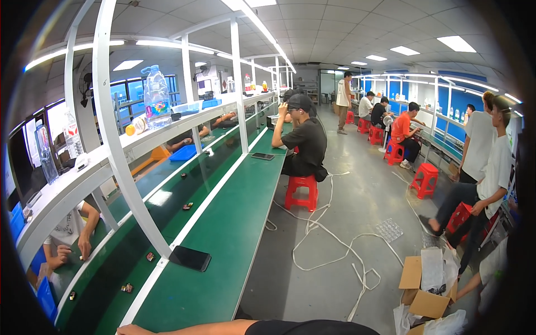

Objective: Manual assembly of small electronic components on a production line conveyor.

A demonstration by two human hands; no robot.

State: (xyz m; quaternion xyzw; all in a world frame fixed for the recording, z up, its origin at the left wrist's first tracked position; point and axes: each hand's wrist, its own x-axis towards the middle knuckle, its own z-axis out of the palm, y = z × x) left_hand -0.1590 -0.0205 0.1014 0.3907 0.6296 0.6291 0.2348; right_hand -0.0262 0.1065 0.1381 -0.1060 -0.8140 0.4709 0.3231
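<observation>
Head view: flat glossy black phone (190, 258)

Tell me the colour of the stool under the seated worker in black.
Red: the plastic stool shows best in the head view, beside the green bench.

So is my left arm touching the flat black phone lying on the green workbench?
Apart: the head view shows bare green bench between the black phone and the arm.
</observation>
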